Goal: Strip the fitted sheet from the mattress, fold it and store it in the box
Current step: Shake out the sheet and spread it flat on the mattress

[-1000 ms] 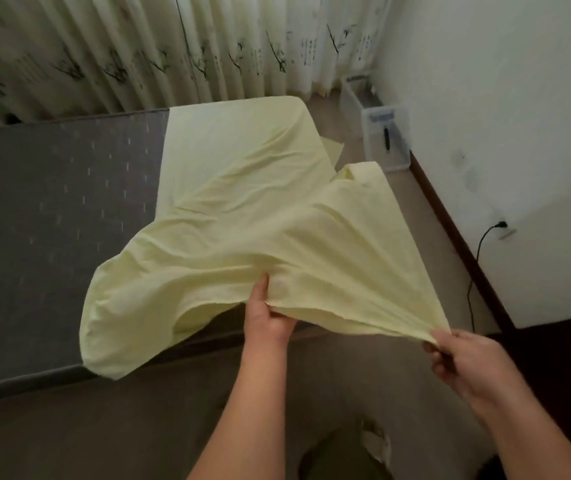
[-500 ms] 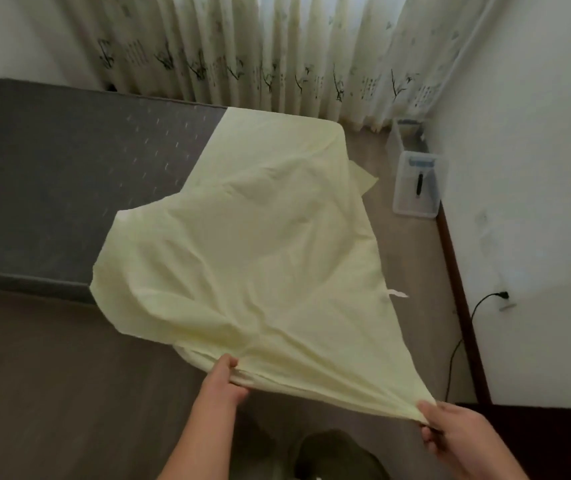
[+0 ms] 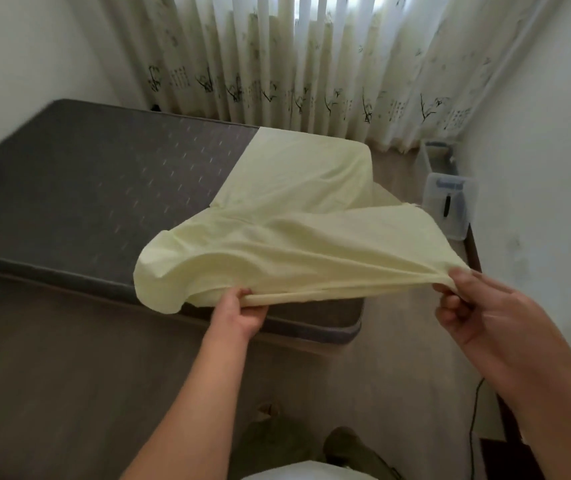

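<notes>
The sheet (image 3: 294,244) covers the far right corner of the mattress (image 3: 104,188). The box (image 3: 450,206) stands on the floor (image 3: 405,341) to its right, seemingly against the wall (image 3: 536,168).

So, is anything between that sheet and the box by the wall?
Nothing visible: the floor up to the box looks bare. But the sheet covers the mattress at its far corner, so it isn't free yet.

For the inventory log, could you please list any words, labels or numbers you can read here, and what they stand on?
Nothing here reads outright.
curtain: columns of small printed characters beside bamboo sprigs, too blurred to read.
clear box: a blue label, too blurred to read.
fitted sheet and mattress: no text shows.
</notes>
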